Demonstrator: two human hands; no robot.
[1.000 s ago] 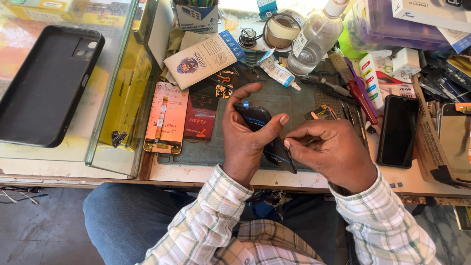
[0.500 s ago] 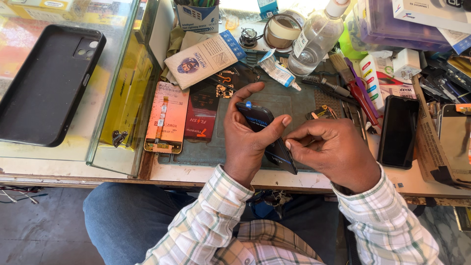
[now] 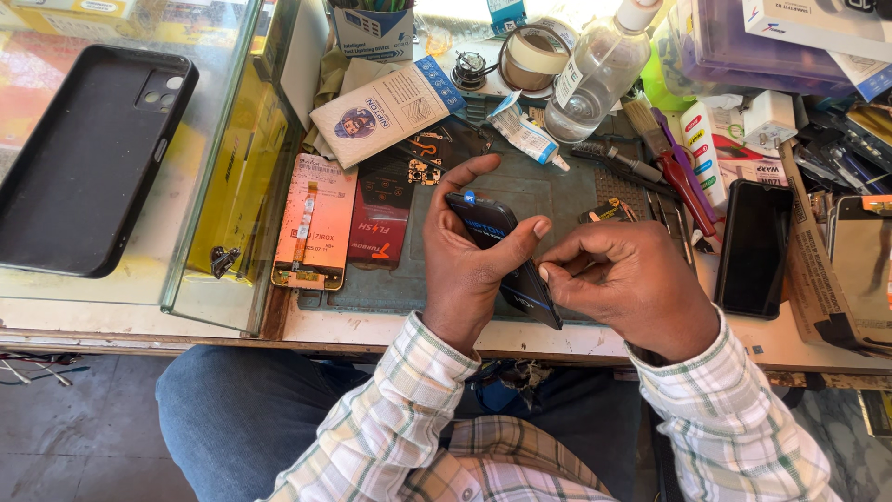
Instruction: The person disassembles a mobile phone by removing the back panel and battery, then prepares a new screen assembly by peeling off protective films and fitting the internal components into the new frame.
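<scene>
My left hand (image 3: pixel 469 265) grips a flat black phone part with blue print (image 3: pixel 491 229), held tilted above the grey-green work mat (image 3: pixel 390 284). Thumb and fingers wrap its edges. My right hand (image 3: pixel 624 279) is curled with fingertips pinched together at the part's lower right edge; whatever it pinches is too small to make out. Both hands touch each other over the mat's front half.
A black phone case (image 3: pixel 88 158) lies on a glass counter at left. Phone screens (image 3: pixel 314 221) and a red packet (image 3: pixel 381 223) lie on the mat. A clear bottle (image 3: pixel 595 74), tape roll (image 3: pixel 531 54), brush (image 3: pixel 662 153), black phone (image 3: pixel 754 246) and boxes crowd the back and right.
The hands stay in nearly the same place. My left thumb has shifted slightly on the black part, and the right fingers have closed in tighter at its edge.
</scene>
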